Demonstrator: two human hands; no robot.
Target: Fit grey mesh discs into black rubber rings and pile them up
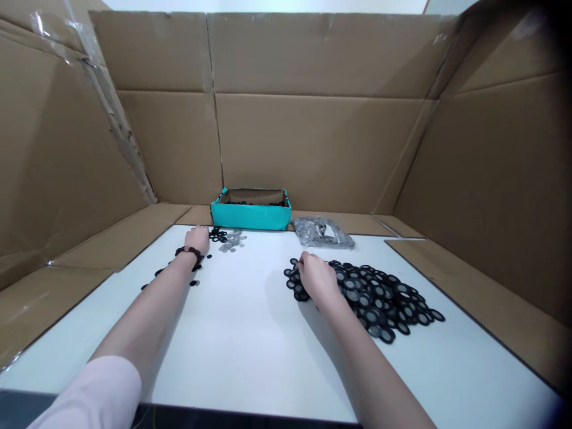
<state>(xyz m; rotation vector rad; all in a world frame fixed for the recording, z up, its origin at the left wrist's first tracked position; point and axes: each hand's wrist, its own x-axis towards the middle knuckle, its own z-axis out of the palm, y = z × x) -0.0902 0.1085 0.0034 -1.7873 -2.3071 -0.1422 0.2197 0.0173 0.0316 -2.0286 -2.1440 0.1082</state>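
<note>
My right hand (pixel 316 277) rests at the left edge of a wide pile of black rings with grey centres (pixel 378 298). Its fingers curl down among the rings, and whatever lies between the fingertips is hidden. Far out on the left, my left hand (pixel 197 238), with a dark beaded band at the wrist, is closed beside a small cluster of black rings (pixel 218 235). What it may hold cannot be made out. Several thin grey discs (pixel 233 241) lie just right of that cluster. A few loose black pieces (pixel 193 283) are scattered around my left forearm.
At the back of the white table (pixel 232 333) stands a teal-sided box (pixel 251 217) with dark pieces inside. A clear plastic bag (pixel 322 232) lies to its right. Tall cardboard walls (pixel 322 137) enclose the back and both sides.
</note>
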